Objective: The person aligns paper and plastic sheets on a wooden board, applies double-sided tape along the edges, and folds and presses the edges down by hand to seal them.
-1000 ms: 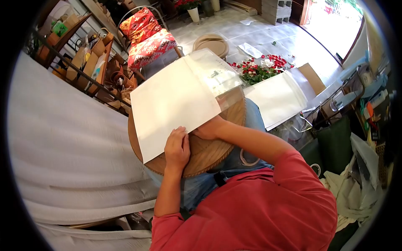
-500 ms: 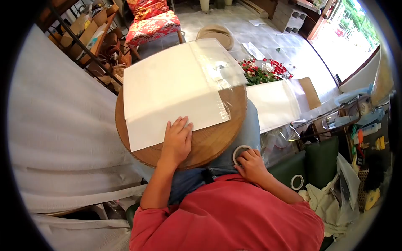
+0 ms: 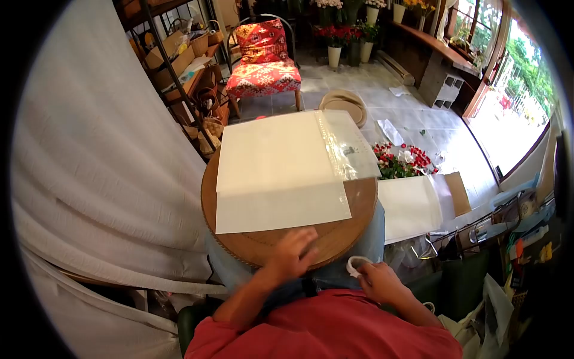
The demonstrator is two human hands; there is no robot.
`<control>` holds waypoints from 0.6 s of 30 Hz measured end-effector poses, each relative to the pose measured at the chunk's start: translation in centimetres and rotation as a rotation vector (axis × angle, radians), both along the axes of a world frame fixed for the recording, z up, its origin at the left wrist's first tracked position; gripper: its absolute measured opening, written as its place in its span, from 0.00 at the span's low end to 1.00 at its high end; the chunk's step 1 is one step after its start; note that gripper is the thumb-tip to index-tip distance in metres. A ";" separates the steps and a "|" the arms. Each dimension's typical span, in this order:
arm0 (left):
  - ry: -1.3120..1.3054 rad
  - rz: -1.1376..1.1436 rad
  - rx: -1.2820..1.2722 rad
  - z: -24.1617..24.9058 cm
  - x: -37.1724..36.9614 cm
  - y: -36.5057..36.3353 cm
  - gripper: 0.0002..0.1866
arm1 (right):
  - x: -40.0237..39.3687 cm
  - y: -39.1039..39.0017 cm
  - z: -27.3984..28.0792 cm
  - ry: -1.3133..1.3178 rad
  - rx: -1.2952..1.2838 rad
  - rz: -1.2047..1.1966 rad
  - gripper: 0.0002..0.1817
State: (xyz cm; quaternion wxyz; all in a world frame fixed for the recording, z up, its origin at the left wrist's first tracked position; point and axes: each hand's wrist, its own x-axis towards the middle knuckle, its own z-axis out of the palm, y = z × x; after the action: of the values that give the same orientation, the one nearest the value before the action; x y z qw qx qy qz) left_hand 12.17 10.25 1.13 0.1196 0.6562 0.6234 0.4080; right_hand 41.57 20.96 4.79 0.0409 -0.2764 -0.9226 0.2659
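Wooden table (image 3: pixel 359 230) beneath, the open left hand (image 3: pixel 293 254) has lifted off paper (image 3: pixel 275 155); the right hand (image 3: pixel 381 282) pinches tape (image 3: pixel 351 265).

The left hand (image 3: pixel 293 254), earlier on the paper, is now off it and blurred above the near edge of the bench (image 3: pixel 239 245). The right hand (image 3: pixel 379 281), at first by the paper, then down at the tape roll (image 3: pixel 350 265), now grips that roll just beside the bench's near right edge. The lower white sheet (image 3: pixel 281 209) now juts toward the bench's near side. Potted flowers (image 3: pixel 336 42) have come into fuller view beyond the bench.
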 end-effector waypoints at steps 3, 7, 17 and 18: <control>-0.270 -0.096 -0.188 3.1 4.1 -1.7 0.24 | -0.5 -0.3 4.0 0.070 -0.277 -0.050 0.11; -0.588 -0.136 -0.254 2.3 7.0 -2.2 0.26 | -2.2 -0.9 6.0 0.226 -0.191 -0.007 0.12; -0.581 0.056 -0.088 2.7 7.1 -3.0 0.12 | -4.3 -0.5 5.5 0.298 -0.142 0.086 0.12; -0.625 0.090 -0.136 2.8 7.2 -3.1 0.11 | -4.4 -0.6 5.5 0.322 -0.116 0.102 0.12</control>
State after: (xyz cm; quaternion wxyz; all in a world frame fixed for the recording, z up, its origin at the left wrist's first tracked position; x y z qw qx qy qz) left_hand 19.34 7.16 3.92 0.3306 0.4616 0.6106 0.5521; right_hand 37.16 20.33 10.32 0.1587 -0.1852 -0.8999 0.3616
